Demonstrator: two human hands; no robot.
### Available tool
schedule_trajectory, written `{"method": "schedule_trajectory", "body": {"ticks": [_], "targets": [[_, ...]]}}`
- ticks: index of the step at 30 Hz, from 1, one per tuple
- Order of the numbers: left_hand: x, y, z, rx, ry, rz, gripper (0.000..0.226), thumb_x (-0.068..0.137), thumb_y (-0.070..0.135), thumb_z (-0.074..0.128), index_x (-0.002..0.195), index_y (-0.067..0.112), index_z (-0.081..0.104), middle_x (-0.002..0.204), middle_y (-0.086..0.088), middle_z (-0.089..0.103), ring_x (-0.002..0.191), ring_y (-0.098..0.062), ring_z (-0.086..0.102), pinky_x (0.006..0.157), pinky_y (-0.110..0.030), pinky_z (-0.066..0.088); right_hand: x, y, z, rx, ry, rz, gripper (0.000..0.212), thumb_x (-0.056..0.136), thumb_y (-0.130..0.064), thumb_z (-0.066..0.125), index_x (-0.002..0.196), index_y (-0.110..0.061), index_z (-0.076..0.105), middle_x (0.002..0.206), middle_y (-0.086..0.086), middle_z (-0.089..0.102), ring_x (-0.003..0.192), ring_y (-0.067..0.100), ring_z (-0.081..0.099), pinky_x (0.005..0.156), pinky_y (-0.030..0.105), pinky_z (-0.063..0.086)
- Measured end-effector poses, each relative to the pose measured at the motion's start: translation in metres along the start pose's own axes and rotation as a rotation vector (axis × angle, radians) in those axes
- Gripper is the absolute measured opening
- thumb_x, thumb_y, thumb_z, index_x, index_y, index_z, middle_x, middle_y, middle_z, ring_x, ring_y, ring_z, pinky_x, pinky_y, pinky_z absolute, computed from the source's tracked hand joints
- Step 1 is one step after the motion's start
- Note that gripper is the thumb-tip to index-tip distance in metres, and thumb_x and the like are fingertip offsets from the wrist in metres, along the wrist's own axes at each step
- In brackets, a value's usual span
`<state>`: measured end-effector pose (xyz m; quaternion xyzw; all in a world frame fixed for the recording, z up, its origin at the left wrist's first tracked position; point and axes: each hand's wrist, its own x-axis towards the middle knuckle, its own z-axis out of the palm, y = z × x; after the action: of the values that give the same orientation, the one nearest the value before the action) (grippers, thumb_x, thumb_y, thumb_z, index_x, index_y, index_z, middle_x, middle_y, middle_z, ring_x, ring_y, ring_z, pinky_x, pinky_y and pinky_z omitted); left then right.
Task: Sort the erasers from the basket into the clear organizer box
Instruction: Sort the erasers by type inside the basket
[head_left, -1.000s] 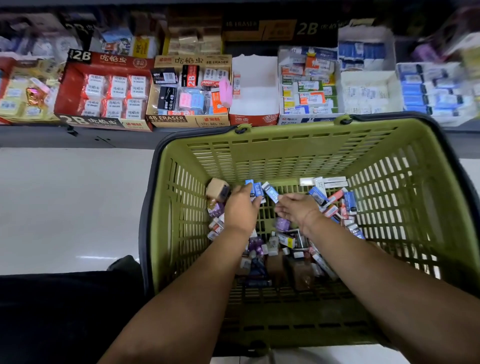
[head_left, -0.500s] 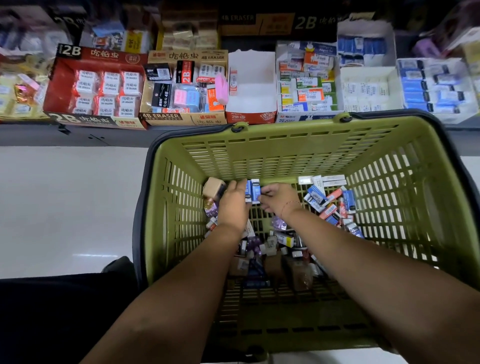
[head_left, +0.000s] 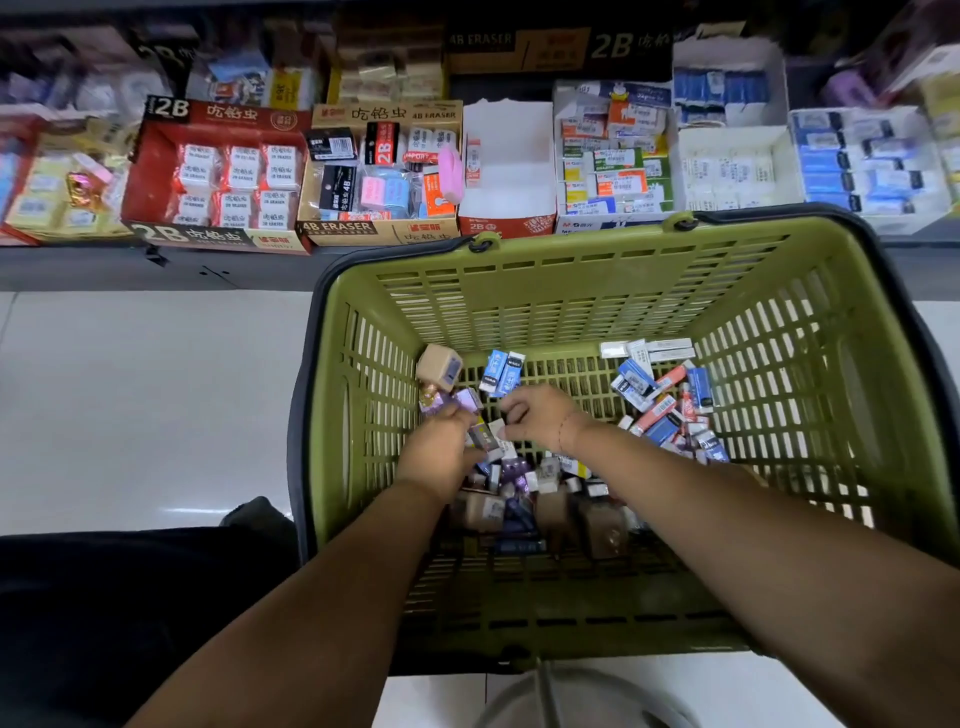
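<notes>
A green slotted basket stands on the floor and holds several small erasers in mixed sleeves. Two blue-sleeved erasers lean at its far wall, beside a tan cube eraser. Both my hands are down inside the basket. My left hand grips a dark-and-white sleeved eraser over the pile, close to some purple ones. My right hand hovers just right of it with its fingers curled; what they hold, if anything, is hidden.
Behind the basket a low shelf carries open display boxes of erasers: a red 2B box, a tan 4B box, and a nearly empty white box. White tiled floor lies to the left. A pale curved object shows at the bottom edge.
The blue erasers that my left hand held now lean loose at the far wall. Both hands have drawn back toward me, and the left has taken up a dark-and-white eraser.
</notes>
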<state>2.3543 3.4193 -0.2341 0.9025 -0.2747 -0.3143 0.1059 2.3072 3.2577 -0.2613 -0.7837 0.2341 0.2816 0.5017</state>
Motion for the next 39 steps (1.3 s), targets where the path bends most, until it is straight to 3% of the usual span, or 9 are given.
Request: {"method": "schedule_trajectory", "body": {"ticks": [4, 10, 14, 20, 25, 29, 32, 34, 39], "targets": [[-0.005, 0.004, 0.005, -0.068, -0.106, -0.101, 0.067, 0.088, 0.037, 0.065, 0.147, 0.018, 0.038, 0.145, -0.011, 0.040, 0.129, -0.027, 0.044, 0.099, -0.031, 0.038, 0.000, -0.004, 0.011, -0.294, -0.069, -0.050, 0.053, 0.081, -0.027, 0.073, 0.129, -0.016, 0.054, 0.111, 0.006, 0.056, 0.098, 0.023, 0.056, 0.078, 0.024, 0.041], [0.003, 0.010, 0.003, -0.019, -0.145, -0.160, 0.070, 0.091, 0.047, 0.058, 0.150, 0.025, 0.028, 0.141, -0.011, 0.048, 0.122, -0.028, 0.052, 0.093, -0.035, 0.047, -0.007, 0.002, 0.002, -0.222, -0.025, -0.082, 0.021, 0.079, -0.013, 0.074, 0.090, -0.013, 0.057, 0.088, -0.001, 0.052, 0.083, 0.018, 0.051, 0.072, 0.026, 0.041], [0.005, 0.015, 0.004, -0.013, -0.096, -0.199, 0.063, 0.090, 0.042, 0.062, 0.144, 0.023, 0.037, 0.130, -0.009, 0.059, 0.114, -0.028, 0.058, 0.088, -0.035, 0.050, -0.015, 0.007, -0.020, -0.012, 0.088, -0.027, 0.018, 0.080, -0.006, 0.072, 0.096, -0.010, 0.064, 0.079, -0.004, 0.054, 0.081, 0.019, 0.054, 0.078, 0.030, 0.048], [0.006, 0.012, 0.003, -0.040, -0.151, -0.240, 0.047, 0.084, 0.040, 0.070, 0.118, 0.017, 0.046, 0.109, -0.010, 0.066, 0.099, -0.029, 0.062, 0.071, -0.029, 0.041, -0.021, 0.021, -0.060, 0.567, 0.476, 0.216, 0.021, 0.085, 0.004, 0.064, 0.070, -0.009, 0.057, 0.092, 0.020, 0.062, 0.054, 0.019, 0.061, 0.039, 0.014, 0.044], [0.008, 0.012, 0.002, -0.020, -0.136, -0.234, 0.049, 0.082, 0.043, 0.072, 0.115, 0.015, 0.047, 0.107, -0.009, 0.065, 0.097, -0.028, 0.061, 0.069, -0.029, 0.041, -0.016, 0.026, -0.050, 0.446, 0.589, 0.341, 0.013, 0.081, -0.009, 0.073, 0.073, -0.006, 0.063, 0.103, 0.018, 0.068, 0.097, 0.032, 0.063, 0.094, 0.036, 0.050], [0.010, 0.011, 0.004, -0.012, -0.122, -0.214, 0.047, 0.080, 0.041, 0.074, 0.109, 0.011, 0.051, 0.102, -0.011, 0.065, 0.095, -0.030, 0.061, 0.068, -0.032, 0.040, -0.009, 0.021, -0.052, 0.449, 0.526, 0.323, 0.028, 0.083, -0.007, 0.069, 0.063, -0.014, 0.051, 0.099, 0.022, 0.068, 0.095, 0.035, 0.065, 0.088, 0.046, 0.054], [0.010, 0.009, 0.004, -0.096, -0.102, -0.240, 0.036, 0.080, 0.039, 0.075, 0.085, 0.014, 0.049, 0.078, -0.005, 0.056, 0.076, -0.024, 0.055, 0.061, -0.030, 0.034, -0.009, 0.020, -0.056, 0.353, 0.428, 0.330, 0.024, 0.083, -0.010, 0.068, 0.065, -0.015, 0.054, 0.076, 0.012, 0.065, 0.073, 0.025, 0.066, 0.079, 0.045, 0.057], [0.010, 0.007, 0.006, -0.283, -0.075, -0.277, 0.034, 0.083, 0.034, 0.073, 0.070, 0.016, 0.048, 0.066, -0.002, 0.052, 0.065, -0.020, 0.050, 0.056, -0.028, 0.034, -0.012, 0.021, -0.055, 0.286, 0.456, 0.310, 0.028, 0.083, -0.016, 0.071, 0.063, -0.017, 0.051, 0.082, 0.012, 0.064, 0.084, 0.029, 0.066, 0.085, 0.043, 0.055], [0.016, 0.009, 0.003, -0.533, -0.060, -0.267, 0.026, 0.089, 0.027, 0.067, 0.095, 0.001, 0.067, 0.087, -0.007, 0.062, 0.085, -0.019, 0.056, 0.074, -0.024, 0.041, -0.032, 0.023, -0.047, -0.162, 0.232, 0.237, 0.031, 0.080, -0.043, 0.071, 0.074, -0.021, 0.050, 0.098, 0.006, 0.066, 0.096, 0.023, 0.059, 0.080, 0.030, 0.047]]}}
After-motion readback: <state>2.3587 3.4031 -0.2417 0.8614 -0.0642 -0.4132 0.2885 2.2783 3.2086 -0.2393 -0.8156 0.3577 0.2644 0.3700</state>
